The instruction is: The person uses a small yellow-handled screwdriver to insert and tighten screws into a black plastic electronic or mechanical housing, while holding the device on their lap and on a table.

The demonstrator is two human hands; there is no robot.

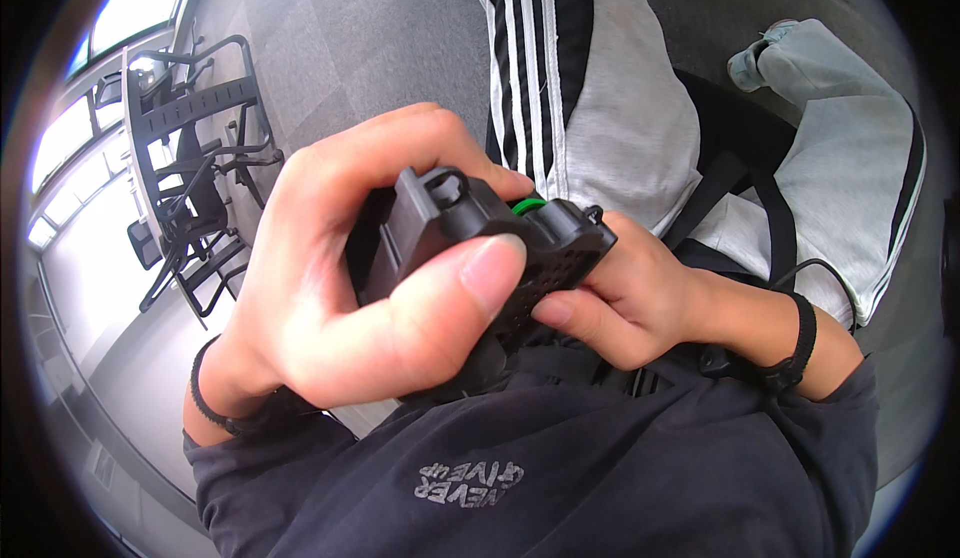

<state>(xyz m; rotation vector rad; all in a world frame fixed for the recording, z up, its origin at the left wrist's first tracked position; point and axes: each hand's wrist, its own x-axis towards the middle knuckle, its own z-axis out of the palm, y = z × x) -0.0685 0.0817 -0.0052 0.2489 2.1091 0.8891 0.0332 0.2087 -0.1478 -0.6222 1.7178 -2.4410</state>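
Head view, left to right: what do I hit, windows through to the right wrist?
Bright windows → black furniture frames → left hand → black device with a green part → right hand → black wristband on the right wrist.

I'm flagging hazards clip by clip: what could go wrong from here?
The black device appears supported only by the left hand and right hand; a slip might drop it. A left fingertip lies beside the green part and might knock it. The left thumb covers part of the device, so damage there could go unnoticed.
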